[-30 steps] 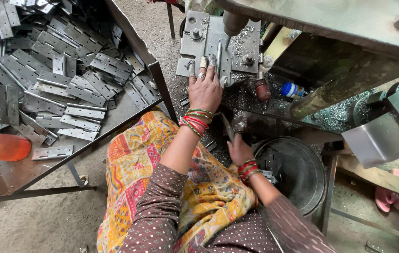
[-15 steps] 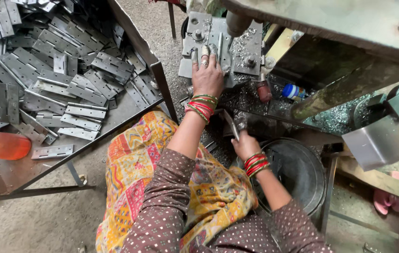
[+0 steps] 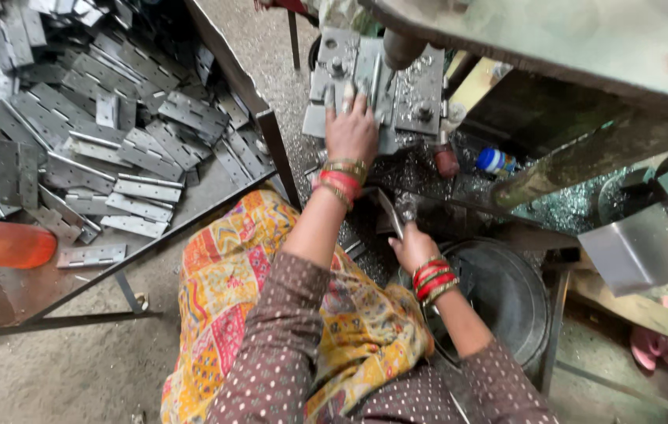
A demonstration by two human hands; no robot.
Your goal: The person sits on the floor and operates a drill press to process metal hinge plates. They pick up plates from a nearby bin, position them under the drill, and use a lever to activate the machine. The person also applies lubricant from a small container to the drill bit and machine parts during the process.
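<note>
Two hands: left hand [image 3: 351, 133] on jig plate [image 3: 420, 86], right hand [image 3: 412, 245] perhaps gripping hinge [image 3: 390, 210].

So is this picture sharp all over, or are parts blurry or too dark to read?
Head view: soft, even daylight with no hard shadows; the metal plates in the tray are fairly crisp, the left hand on the press fixture is slightly soft, and the right hand sits in a dim, murky area beside the dark tub.
</note>
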